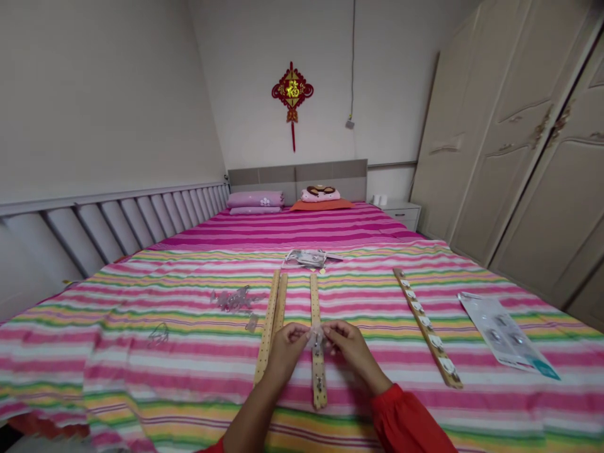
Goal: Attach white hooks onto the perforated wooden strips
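Note:
Both of my hands meet over a narrow wooden strip [316, 302] with holes and small metal pieces along it. A small clear plastic bag [314, 336] is pinched between the fingers of my left hand [289, 349] and my right hand [346, 346]. What the bag holds is too small to make out. Close to my left hand lie two more perforated wooden strips [268, 321]. A heap of small clear plastic packets [233, 299] rests farther left, with a single packet [251, 323] nearer the strips.
To the right lie a wooden strip with several white hooks [427, 324] and a clear blister pack [507, 336]. Another plastic package [309, 258] sits beyond the strips. A thin loop [159, 335] lies at left on the striped bedsheet [189, 377]. Pillows [255, 200] are at the headboard.

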`<state>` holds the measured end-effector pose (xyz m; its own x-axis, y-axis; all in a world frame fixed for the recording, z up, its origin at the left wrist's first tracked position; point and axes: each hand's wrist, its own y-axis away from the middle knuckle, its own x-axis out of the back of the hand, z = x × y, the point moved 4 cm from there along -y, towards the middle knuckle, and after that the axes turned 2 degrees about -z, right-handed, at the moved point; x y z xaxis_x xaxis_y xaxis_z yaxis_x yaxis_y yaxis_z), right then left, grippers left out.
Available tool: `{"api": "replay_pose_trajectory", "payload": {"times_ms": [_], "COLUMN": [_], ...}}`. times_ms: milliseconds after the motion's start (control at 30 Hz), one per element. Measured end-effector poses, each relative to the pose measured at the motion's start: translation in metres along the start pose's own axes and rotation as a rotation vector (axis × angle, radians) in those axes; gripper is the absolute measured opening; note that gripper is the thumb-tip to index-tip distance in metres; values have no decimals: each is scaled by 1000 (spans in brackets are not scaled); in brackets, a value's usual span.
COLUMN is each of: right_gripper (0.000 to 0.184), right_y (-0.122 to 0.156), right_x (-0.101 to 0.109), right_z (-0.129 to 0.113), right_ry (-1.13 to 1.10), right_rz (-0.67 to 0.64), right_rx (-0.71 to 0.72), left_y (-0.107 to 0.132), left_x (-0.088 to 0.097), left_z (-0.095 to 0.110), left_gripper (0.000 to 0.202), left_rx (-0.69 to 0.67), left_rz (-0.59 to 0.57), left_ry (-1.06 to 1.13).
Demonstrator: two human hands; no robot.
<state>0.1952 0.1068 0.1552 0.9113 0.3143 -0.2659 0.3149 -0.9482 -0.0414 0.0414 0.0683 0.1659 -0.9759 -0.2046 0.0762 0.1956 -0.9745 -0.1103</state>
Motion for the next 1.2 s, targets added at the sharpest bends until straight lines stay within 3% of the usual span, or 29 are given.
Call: {"api": "replay_pose_trajectory", "payload": {"times_ms": [167, 300, 467, 767, 900, 1000, 1100, 1200], "right_gripper": [38, 39, 52, 37, 37, 27, 22, 24], "right_y": [-14, -10, -1, 5, 9, 12, 15, 17], "right_x": [8, 9, 3, -1, 0, -2, -3, -3], "right_z": [6, 12, 17, 18, 12, 9, 7, 6], "right_ry": [30, 69, 192, 103, 127, 162, 170, 168], "right_rz": [40, 122, 105, -71, -102, -154, -170, -160], "right_rx": [-22, 47, 145, 56, 36, 35, 17, 12], "left_y": [-8, -5, -9, -16, -19, -19, -19, -22], "left_x": [-7, -4, 2, -2, -6, -8, -8, -8], "left_z": [-15, -9, 1, 15, 26, 36, 46, 52], "left_gripper": [27, 16, 8, 8, 10, 18, 32, 49], "left_rx": [88, -1, 31, -29, -52, -39, -19, 6], "left_rz": [1, 93, 105, -233, -431, -568, -629, -618], "left_ry": [51, -61, -163, -502, -562, -582, -593, -568]}}
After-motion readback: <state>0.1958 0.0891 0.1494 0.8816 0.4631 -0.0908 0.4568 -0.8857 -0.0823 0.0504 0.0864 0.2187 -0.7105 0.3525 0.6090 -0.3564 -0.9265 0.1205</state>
